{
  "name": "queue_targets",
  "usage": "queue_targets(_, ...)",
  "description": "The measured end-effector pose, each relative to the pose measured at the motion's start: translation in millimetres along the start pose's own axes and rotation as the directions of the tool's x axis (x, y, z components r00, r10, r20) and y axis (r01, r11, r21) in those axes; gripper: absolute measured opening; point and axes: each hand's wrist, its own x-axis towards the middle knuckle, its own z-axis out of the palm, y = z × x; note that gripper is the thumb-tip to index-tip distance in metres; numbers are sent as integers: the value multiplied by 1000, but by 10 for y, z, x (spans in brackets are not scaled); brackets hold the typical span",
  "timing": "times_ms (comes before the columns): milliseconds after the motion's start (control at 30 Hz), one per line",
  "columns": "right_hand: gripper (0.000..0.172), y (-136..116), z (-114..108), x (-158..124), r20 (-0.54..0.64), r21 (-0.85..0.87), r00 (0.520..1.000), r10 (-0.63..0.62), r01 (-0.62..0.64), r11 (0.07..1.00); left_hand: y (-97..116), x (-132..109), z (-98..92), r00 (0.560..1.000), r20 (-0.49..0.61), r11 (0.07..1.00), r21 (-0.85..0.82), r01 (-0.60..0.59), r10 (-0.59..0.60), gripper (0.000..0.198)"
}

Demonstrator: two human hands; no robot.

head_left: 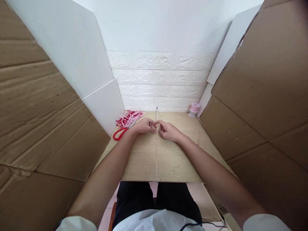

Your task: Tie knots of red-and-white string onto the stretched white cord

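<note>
A thin pale cord stretches straight across the wooden board, from a small nail at the back to the front edge. My left hand is closed at the cord, its thumb and fingertips pinching a fine pink thread beside it. From the other side my right hand meets it, index finger reaching to the left fingertips and the other fingers curled. Its fingers look closed on the same thread, though the exact grip is too small to make out. Behind my left wrist lie red-handled scissors, partly covered.
A tangled heap of red and white threads lies at the back left of the board. Two stacked spools of thread, pink over pale, stand back right. Tall cardboard panels rise on both sides, and a white brick-pattern wall closes the back.
</note>
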Motion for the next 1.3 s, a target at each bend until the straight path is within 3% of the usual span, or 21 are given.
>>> queue_targets(500, 37, -44, 77, 10, -45, 48, 999, 27, -25, 999, -42, 22, 41, 994, 89, 994, -99, -56, 65, 20)
queue_targets(767, 36, 49, 151, 43, -126, 218, 986, 113, -83, 972, 0, -5, 2, 995, -55, 993, -90, 73, -78, 22)
queue_targets(1000, 30, 67, 177, 51, -184, 250, 970, 160, -111, 962, 31, -29, -45, 979, -158, 971, -221, 96, -133, 19)
queue_targets(1167, 34, 66, 179, 46, -185, 283, 969, 165, -108, 953, -106, 53, -81, 937, -286, 853, -522, 22, -199, 13)
queue_targets(1300, 34, 50, 166, 40, -191, 285, 966, 177, -118, 951, -142, 96, -134, 896, -293, 585, -809, -46, -334, 14)
